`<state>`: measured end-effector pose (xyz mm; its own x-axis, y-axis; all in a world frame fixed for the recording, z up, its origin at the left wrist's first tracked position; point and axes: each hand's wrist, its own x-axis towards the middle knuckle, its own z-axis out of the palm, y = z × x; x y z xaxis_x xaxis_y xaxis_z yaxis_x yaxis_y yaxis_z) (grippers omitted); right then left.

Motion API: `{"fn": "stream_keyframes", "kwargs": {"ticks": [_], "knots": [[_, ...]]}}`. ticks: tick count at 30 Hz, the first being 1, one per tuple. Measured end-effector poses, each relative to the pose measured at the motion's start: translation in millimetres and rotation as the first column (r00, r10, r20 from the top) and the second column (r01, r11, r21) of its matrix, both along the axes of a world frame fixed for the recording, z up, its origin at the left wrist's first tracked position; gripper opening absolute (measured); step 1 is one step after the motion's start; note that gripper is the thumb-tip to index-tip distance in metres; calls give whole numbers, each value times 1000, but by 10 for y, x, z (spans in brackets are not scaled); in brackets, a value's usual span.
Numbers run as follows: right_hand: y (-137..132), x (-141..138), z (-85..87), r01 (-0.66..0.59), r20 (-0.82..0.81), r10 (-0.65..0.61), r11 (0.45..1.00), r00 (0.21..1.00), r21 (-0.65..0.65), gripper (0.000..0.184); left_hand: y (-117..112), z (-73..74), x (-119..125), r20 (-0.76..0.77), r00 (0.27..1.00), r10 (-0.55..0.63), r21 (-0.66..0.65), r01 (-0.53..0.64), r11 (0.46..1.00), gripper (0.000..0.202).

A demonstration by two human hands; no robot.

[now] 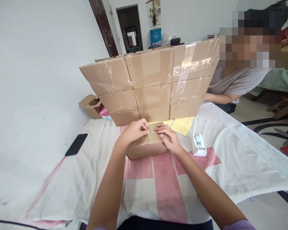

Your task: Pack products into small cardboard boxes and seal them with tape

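Note:
A small brown cardboard box [146, 147] lies on the white and pink cloth [168, 188] in front of me. My left hand [134, 130] rests on its top left, fingers curled and pinched at the top seam. My right hand [169, 139] lies on its top right, fingers stretched flat across the box and pressing down. The fingertips of both hands nearly meet at the middle of the lid.
A wall of taped cardboard boxes [151, 86] stands three high just behind. A white tape dispenser [197, 144] sits to the right, a black phone [76, 144] to the left. An open box [91, 106] lies far left. Another person [235, 83] sits at the right.

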<state>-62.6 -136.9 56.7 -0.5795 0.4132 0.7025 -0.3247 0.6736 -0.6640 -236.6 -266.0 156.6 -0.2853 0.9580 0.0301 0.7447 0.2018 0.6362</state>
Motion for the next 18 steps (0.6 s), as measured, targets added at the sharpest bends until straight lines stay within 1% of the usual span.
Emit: {"fn": "stream_keyframes", "kwargs": {"ticks": [2,5,9,11,14,18], "knots": [[1,-4,-2,-2,-10,2,1000,1000,8,17,-16,-17,29,-22,999,36,16,-36,999,15],[2,-10,-10,-6,-24,6,1000,1000,12,16,-34,-2,85,-64,993,101,21,-100,995,15],[1,-16,-18,4,-14,-4,1000,1000,14,16,-13,46,143,-98,977,190,-58,-196,979,17],[-1,-14,-13,7,-10,-6,1000,1000,21,17,14,60,156,-129,968,215,-88,-227,970,17],[-6,-9,3,7,-14,-7,1000,1000,30,17,50,69,162,-195,958,212,-96,-234,968,15],[-9,-1,7,11,-10,-11,1000,1000,27,16,50,82,156,-228,963,146,-89,-170,981,13]]}}
